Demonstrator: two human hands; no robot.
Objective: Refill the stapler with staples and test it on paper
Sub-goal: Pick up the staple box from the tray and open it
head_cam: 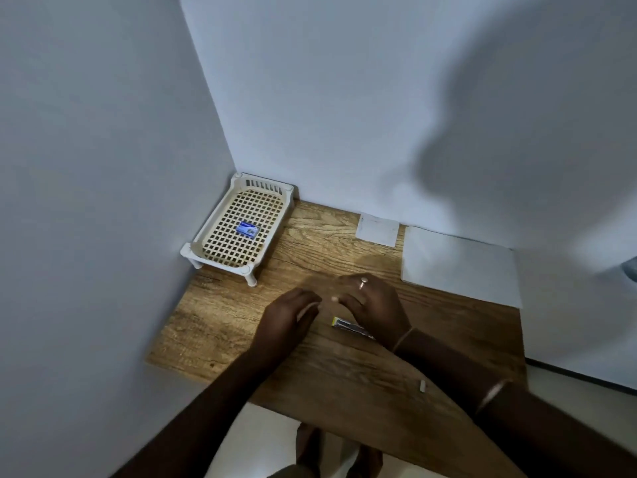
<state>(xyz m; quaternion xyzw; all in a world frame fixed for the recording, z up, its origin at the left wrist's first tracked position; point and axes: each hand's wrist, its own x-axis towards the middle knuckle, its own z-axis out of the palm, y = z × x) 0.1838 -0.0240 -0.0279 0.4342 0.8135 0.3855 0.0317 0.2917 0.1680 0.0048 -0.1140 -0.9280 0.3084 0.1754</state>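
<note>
- One stapler (348,326) lay on the wooden table (344,243), partly under the right hand (374,307), whose spread fingers grasped nothing.
- Left hand (287,317): fingers curled; grasp could not be determined.
- One blue staple box (248,229) sat inside one white basket (220,215).
- Two papers by the wall: small sheet (377,229), large sheet (458,263).
</note>
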